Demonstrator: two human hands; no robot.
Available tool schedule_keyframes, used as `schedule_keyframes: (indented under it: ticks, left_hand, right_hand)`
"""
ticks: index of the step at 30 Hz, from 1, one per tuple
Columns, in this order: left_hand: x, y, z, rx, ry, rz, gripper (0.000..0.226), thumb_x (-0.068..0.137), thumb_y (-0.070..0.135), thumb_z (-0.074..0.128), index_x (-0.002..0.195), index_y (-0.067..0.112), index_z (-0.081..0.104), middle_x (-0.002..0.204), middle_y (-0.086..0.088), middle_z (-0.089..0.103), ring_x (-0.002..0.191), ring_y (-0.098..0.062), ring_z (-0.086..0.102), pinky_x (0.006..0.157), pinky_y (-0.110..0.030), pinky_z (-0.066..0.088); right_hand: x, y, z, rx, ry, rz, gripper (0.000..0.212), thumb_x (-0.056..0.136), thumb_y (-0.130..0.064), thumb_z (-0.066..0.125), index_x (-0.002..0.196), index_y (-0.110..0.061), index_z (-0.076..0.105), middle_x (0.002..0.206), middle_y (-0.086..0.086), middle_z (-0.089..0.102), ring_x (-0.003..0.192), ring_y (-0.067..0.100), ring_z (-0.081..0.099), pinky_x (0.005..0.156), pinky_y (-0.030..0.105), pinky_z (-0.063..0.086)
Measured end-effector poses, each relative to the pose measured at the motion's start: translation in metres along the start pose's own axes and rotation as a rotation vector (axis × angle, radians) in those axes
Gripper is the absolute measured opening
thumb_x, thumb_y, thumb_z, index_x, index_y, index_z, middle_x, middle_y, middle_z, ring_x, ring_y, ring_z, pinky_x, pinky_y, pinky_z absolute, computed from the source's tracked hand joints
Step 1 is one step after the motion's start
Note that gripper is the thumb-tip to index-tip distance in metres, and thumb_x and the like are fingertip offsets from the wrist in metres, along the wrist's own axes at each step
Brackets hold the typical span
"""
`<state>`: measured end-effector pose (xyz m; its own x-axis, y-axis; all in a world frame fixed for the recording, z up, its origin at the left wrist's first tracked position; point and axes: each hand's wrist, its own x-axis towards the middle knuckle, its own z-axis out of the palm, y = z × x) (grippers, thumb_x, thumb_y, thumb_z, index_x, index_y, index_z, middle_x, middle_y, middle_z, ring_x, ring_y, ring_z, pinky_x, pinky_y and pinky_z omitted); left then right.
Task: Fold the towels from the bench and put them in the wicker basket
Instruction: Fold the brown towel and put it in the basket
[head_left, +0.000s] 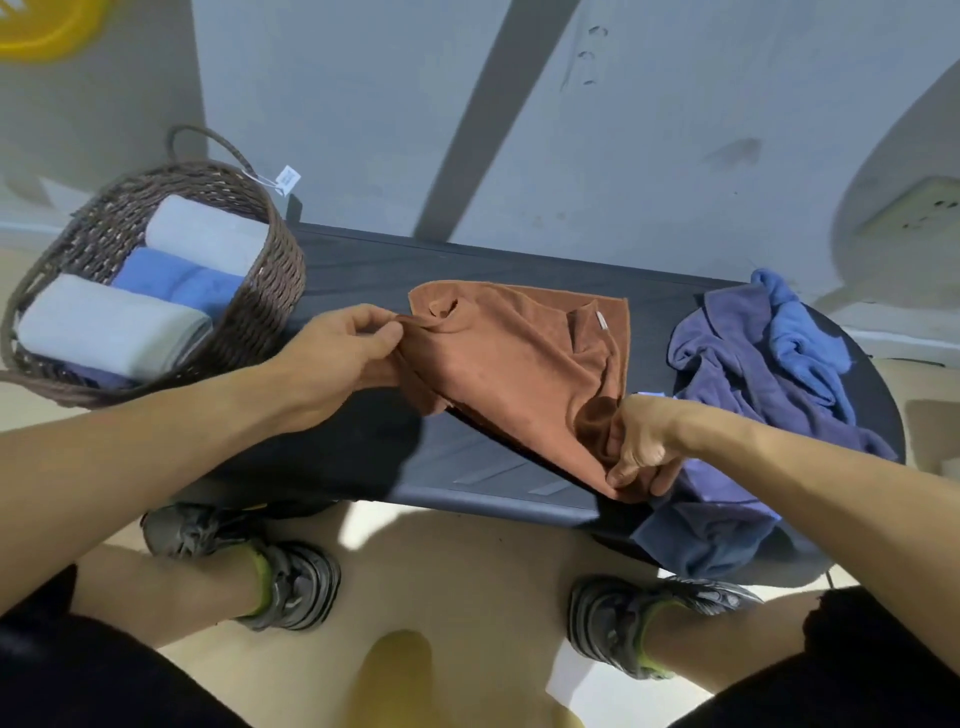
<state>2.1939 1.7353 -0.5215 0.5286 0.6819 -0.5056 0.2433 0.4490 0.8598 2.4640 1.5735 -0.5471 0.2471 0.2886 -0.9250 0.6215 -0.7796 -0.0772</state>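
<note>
I count one basket (260, 312) on the tabletop (363, 270), holding four folded towels: two grey (208, 234) (104, 325), one blue (171, 278) and a navy one (98, 375) barely showing underneath. Outside it I see three unfolded towels: one brown (519, 358), one navy (737, 395) and one blue (800, 332), so seven towels in all that I can make out. Two hands are in view, left (343, 353) and right (644, 441), along with two shoes (291, 582) (623, 618) on the floor and one tag (287, 179) on the basket.

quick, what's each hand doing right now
Left hand: pinching the brown towel at its left edge.
Right hand: gripping the same towel's near corner.
</note>
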Motion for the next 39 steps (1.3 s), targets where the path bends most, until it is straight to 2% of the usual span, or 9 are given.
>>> schedule_keyframes:
  ticks: [2,6,10,16,20,26,32,36,39]
  left_hand:
    - [-0.006,0.0,0.003,0.053,-0.106,-0.01,0.011,0.101,0.007,0.048,0.098,0.008,0.059,0.078,-0.005,0.068,0.068,-0.018,0.067,0.066,-0.034,0.058]
    - [-0.013,-0.03,-0.002,0.678,-0.175,0.0,0.011,0.094,0.008,0.061,0.09,0.018,0.063,0.075,0.0,0.07,0.066,-0.012,0.06,0.07,-0.034,0.052]
    - [-0.022,-0.064,-0.013,0.868,-0.063,-0.126,0.012,0.08,0.017,0.076,0.085,0.024,0.068,0.079,0.006,0.072,0.074,-0.012,0.069,0.075,-0.028,0.056]
    - [-0.026,-0.071,-0.021,0.913,-0.009,-0.3,0.021,0.071,0.031,0.083,0.082,0.019,0.069,0.068,0.003,0.072,0.059,-0.009,0.066,0.056,-0.022,0.052]
    - [-0.027,-0.072,-0.024,0.987,-0.106,-0.272,0.017,0.073,0.031,0.082,0.079,0.022,0.068,0.074,0.006,0.07,0.07,-0.011,0.068,0.065,-0.026,0.053]
    - [-0.027,-0.069,-0.036,0.762,-0.149,-0.277,0.016,0.072,0.004,0.07,0.077,0.017,0.061,0.065,-0.005,0.071,0.046,-0.01,0.061,0.046,-0.022,0.045]
    - [-0.025,-0.055,-0.038,0.974,-0.144,-0.116,0.021,0.077,0.008,0.068,0.076,0.029,0.065,0.064,0.014,0.068,0.059,0.004,0.061,0.058,-0.015,0.044]
    - [-0.03,-0.05,-0.034,1.014,-0.155,-0.011,0.017,0.085,0.017,0.069,0.081,0.033,0.064,0.078,0.01,0.067,0.07,-0.002,0.062,0.068,-0.021,0.048]
    - [-0.033,-0.053,-0.034,0.948,-0.161,0.039,0.014,0.088,0.014,0.068,0.095,0.026,0.071,0.081,0.014,0.066,0.071,0.005,0.059,0.068,-0.009,0.04]
  right_hand:
    - [0.0,-0.004,-0.004,-0.055,-0.021,0.012,0.041,0.078,-0.009,0.082,0.113,0.005,0.064,0.092,0.018,0.069,0.078,0.036,0.072,0.07,0.044,0.062]
    - [-0.005,-0.021,-0.026,-0.209,-0.007,0.014,0.031,0.082,-0.021,0.079,0.099,0.002,0.066,0.079,0.015,0.074,0.072,0.026,0.074,0.06,0.033,0.061]
    - [-0.012,-0.055,-0.046,-0.349,0.426,-0.21,0.026,0.077,-0.032,0.074,0.071,-0.007,0.067,0.064,0.009,0.069,0.056,0.023,0.064,0.054,0.028,0.052]
    - [0.011,-0.123,-0.046,-0.195,0.67,-0.585,0.016,0.085,-0.024,0.062,0.094,-0.014,0.07,0.1,0.007,0.072,0.097,0.029,0.064,0.082,0.032,0.053]
    - [0.036,-0.16,-0.04,-0.173,0.702,-0.734,0.028,0.091,-0.025,0.059,0.116,-0.012,0.065,0.118,0.012,0.065,0.113,0.032,0.059,0.095,0.036,0.048]
    - [0.072,-0.185,-0.037,-0.285,0.612,-0.672,0.058,0.091,-0.041,0.063,0.143,-0.022,0.045,0.139,0.007,0.05,0.132,0.031,0.041,0.108,0.047,0.038]
    - [0.083,-0.197,-0.042,-0.114,0.621,-0.655,0.011,0.084,-0.032,0.071,0.082,-0.026,0.061,0.093,-0.004,0.066,0.109,0.024,0.06,0.095,0.038,0.047]
    - [0.085,-0.198,-0.052,0.331,0.644,-0.705,0.009,0.089,-0.026,0.068,0.085,-0.022,0.062,0.086,-0.001,0.07,0.082,0.016,0.065,0.077,0.024,0.048]
    - [0.094,-0.191,-0.055,0.343,0.696,-0.659,0.007,0.09,-0.023,0.068,0.093,-0.016,0.068,0.092,0.003,0.074,0.084,0.015,0.067,0.076,0.019,0.046]
